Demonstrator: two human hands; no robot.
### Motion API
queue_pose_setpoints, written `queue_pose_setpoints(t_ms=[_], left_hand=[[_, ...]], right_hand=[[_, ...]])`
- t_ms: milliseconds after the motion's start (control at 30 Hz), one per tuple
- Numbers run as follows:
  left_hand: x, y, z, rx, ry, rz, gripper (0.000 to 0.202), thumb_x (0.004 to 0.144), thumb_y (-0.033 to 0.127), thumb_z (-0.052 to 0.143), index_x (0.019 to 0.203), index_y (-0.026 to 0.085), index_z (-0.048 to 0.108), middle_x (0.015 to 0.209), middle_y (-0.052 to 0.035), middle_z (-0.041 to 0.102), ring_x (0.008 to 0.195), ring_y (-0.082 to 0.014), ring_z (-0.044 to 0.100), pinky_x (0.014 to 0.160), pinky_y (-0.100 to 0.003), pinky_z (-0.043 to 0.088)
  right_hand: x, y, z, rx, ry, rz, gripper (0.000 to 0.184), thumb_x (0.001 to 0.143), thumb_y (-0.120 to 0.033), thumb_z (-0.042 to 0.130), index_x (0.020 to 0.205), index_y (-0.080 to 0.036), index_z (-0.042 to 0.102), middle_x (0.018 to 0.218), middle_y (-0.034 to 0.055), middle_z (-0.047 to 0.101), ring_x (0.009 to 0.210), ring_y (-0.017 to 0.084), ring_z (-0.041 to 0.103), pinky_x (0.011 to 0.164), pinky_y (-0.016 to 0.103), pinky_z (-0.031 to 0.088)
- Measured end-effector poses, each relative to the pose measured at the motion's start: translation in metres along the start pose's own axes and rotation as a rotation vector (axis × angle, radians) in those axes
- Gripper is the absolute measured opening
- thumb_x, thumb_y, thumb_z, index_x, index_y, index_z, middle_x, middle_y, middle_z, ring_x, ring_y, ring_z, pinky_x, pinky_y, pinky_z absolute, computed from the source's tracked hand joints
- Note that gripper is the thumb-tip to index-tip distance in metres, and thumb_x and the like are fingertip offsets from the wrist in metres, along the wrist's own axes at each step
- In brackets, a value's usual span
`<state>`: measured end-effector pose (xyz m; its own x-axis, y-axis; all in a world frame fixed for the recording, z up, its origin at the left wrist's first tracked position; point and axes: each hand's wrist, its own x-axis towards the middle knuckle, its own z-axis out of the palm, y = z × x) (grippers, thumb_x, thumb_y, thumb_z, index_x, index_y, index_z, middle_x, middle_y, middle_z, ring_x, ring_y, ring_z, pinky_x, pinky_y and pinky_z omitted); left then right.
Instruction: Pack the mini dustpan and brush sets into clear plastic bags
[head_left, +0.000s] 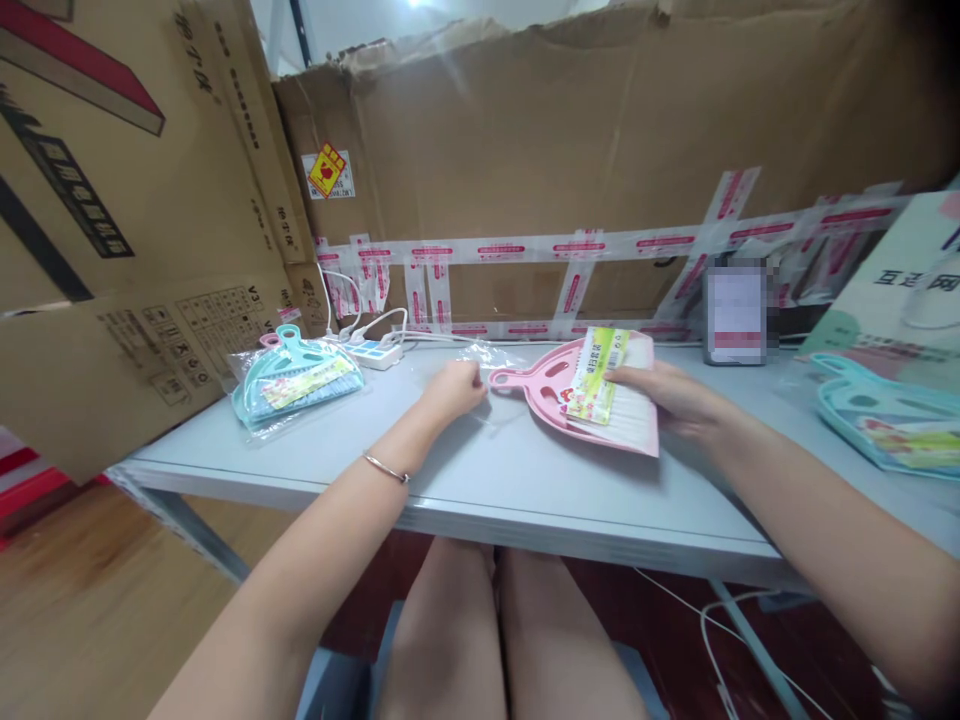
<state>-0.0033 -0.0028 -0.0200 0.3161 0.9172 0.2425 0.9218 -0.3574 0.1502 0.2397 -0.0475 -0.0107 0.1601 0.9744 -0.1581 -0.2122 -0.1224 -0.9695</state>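
Observation:
A pink dustpan and brush set (577, 395) lies on the grey table (480, 480), with a green and yellow paper label (598, 375) across it. My right hand (675, 400) grips the set at its right side, thumb on the label. My left hand (454, 388) is closed in a pinch on a clear plastic bag (487, 355) just left of the pink handle. The bag is thin and hard to make out.
A bagged teal dustpan set (292, 380) lies at the table's left. More teal sets (885, 420) sit at the right edge. A white power strip (379, 352) and a small jar (735, 312) stand at the back. Cardboard walls (600, 150) enclose the table.

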Motion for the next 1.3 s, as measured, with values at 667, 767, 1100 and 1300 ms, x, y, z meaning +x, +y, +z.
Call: queue_pose_setpoints(t_ms=[667, 767, 1100, 1300], left_hand=[[-0.005, 0.015, -0.010, -0.066, 0.168, 0.098, 0.013, 0.082, 0.019, 0.044, 0.083, 0.018, 0.057, 0.086, -0.0068, 0.064, 0.078, -0.0175, 0.057, 0.066, -0.027, 0.041], [-0.008, 0.023, -0.010, -0.070, 0.191, 0.265, 0.013, 0.085, 0.020, 0.043, 0.081, 0.017, 0.055, 0.088, -0.0065, 0.063, 0.077, -0.0151, 0.055, 0.066, -0.026, 0.040], [-0.012, 0.035, -0.007, 0.059, 0.302, 0.352, 0.024, 0.092, 0.022, 0.033, 0.090, 0.015, 0.056, 0.091, -0.0080, 0.061, 0.079, -0.0155, 0.057, 0.063, -0.026, 0.039], [-0.017, 0.044, -0.009, 0.110, 0.211, 0.559, 0.028, 0.093, 0.026, 0.032, 0.092, 0.015, 0.057, 0.093, -0.0099, 0.062, 0.082, -0.0179, 0.058, 0.062, -0.028, 0.040]], right_hand=[[-0.001, 0.012, 0.016, 0.103, -0.054, 0.039, 0.023, 0.078, 0.002, 0.052, 0.094, -0.010, 0.064, 0.078, 0.0092, 0.073, 0.065, 0.018, 0.069, 0.066, 0.031, 0.059], [0.004, 0.014, 0.017, 0.177, -0.014, 0.008, 0.024, 0.078, 0.002, 0.052, 0.095, -0.010, 0.063, 0.082, 0.0086, 0.073, 0.070, 0.018, 0.069, 0.070, 0.030, 0.059], [0.001, 0.021, 0.025, 0.148, -0.205, 0.055, 0.024, 0.077, 0.001, 0.055, 0.098, -0.007, 0.063, 0.088, 0.0123, 0.072, 0.074, 0.019, 0.070, 0.068, 0.028, 0.059], [0.003, 0.025, 0.030, 0.256, -0.145, -0.001, 0.025, 0.079, 0.001, 0.052, 0.098, -0.011, 0.063, 0.081, 0.0065, 0.072, 0.067, 0.015, 0.068, 0.067, 0.026, 0.059]])
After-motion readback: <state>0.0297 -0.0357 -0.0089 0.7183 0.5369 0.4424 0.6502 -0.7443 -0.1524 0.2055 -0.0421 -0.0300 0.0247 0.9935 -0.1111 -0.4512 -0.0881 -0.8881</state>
